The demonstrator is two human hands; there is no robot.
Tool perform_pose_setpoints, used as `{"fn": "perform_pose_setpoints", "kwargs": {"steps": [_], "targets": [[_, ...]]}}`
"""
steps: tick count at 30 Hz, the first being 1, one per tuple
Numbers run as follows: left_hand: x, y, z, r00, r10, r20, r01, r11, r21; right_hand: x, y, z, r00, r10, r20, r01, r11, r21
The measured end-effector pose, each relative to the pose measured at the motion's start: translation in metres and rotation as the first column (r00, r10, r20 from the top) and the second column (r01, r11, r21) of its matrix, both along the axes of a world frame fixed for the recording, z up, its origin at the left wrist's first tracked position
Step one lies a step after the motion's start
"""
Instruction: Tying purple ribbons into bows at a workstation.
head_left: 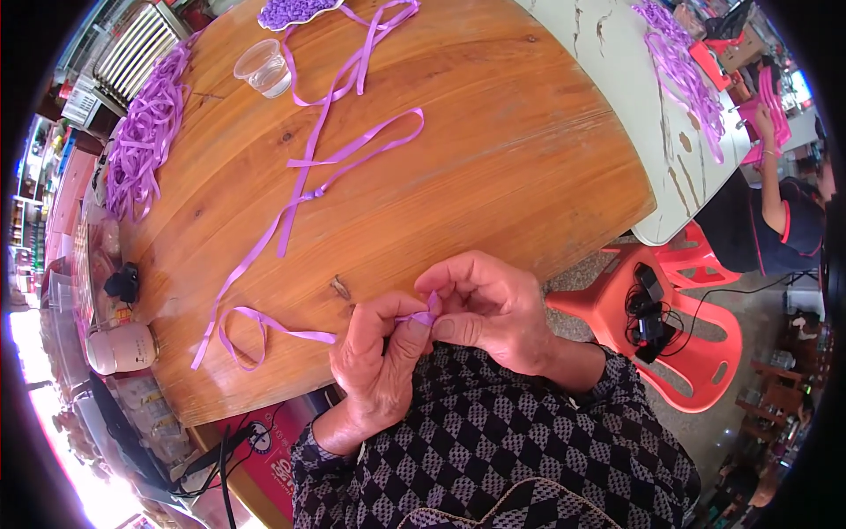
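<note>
Close to the table's near edge, my left hand (379, 357) pinches a purple ribbon (291, 331) between thumb and fingers. One length of that ribbon trails out leftward and loops on the wood. My right hand (498, 313) meets the left one, its thumb and forefinger closed on a small fold of the same ribbon. The fingers partly hide the fold, so I cannot tell whether it is knotted. Further off lies a separate long purple ribbon (304, 189) with a small bead or knot (313, 193) on it.
On the wooden table (511, 159) are a clear plastic cup (264, 69), a dish of purple beads (295, 11) and a heap of purple ribbons (150, 132). A red stool (608, 286) carries black cables and adapters. Another person (775, 212) sits at a white table (608, 53).
</note>
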State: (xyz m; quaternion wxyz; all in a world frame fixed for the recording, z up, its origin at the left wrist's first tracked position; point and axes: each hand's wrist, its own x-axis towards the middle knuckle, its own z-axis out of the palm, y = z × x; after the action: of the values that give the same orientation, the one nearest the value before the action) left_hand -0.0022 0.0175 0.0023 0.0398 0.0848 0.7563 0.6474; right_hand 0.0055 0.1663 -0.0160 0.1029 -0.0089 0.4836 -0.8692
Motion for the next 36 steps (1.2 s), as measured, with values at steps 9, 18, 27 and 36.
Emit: {"fn": "perform_pose_setpoints", "kwargs": {"steps": [9, 18, 27, 36], "targets": [[-0.02, -0.006, -0.002, 0.759, -0.3, 0.578, -0.014, 0.88, 0.475, -0.003, 0.01, -0.014, 0.984, -0.07, -0.162, 0.108, 0.965, 0.241], [-0.018, 0.001, 0.0, 0.793, -0.2, 0.575, -0.139, 0.86, 0.491, 0.0, 0.008, -0.005, 0.919, -0.061, -0.39, 0.211, 0.91, 0.356], [-0.014, 0.007, -0.003, 0.83, -0.139, 0.54, -0.174, 0.856, 0.487, -0.003, 0.007, -0.004, 0.851, -0.056, -0.522, 0.374, 0.762, 0.528], [-0.014, 0.006, -0.001, 0.913, -0.156, 0.378, -0.016, 0.91, 0.415, -0.004, 0.01, -0.013, 0.914, -0.141, -0.381, 0.296, 0.873, 0.387]]}}
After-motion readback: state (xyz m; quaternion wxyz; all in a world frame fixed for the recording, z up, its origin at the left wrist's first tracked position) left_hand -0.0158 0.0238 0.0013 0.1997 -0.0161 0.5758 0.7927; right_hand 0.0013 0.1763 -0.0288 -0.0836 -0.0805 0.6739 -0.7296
